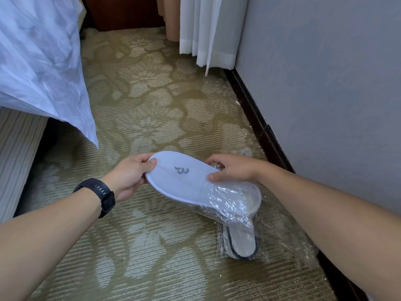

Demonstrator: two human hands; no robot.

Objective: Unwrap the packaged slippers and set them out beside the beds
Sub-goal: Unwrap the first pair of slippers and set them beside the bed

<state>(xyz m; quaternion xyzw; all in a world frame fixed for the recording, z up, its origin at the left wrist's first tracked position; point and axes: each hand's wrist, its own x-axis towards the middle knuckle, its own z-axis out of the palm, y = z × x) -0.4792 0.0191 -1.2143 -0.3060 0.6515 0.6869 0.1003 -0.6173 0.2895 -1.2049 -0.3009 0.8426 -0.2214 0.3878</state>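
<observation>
A white slipper pair (184,177) with a grey logo sits halfway out of a clear plastic wrapper (232,203). My left hand (130,172), with a black watch on its wrist, pinches the bare toe end. My right hand (232,168) grips the wrapper's open edge over the slippers' middle. The heel end stays inside the crinkled plastic. On the carpet below lies a second packaged slipper pair (242,242) with dark trim, sealed in its own plastic.
A bed (19,153) with a hanging white sheet (43,68) is at the left. A grey wall with a dark baseboard (258,118) runs along the right. White curtains (208,29) hang at the back. Patterned green carpet (152,105) covers the floor between.
</observation>
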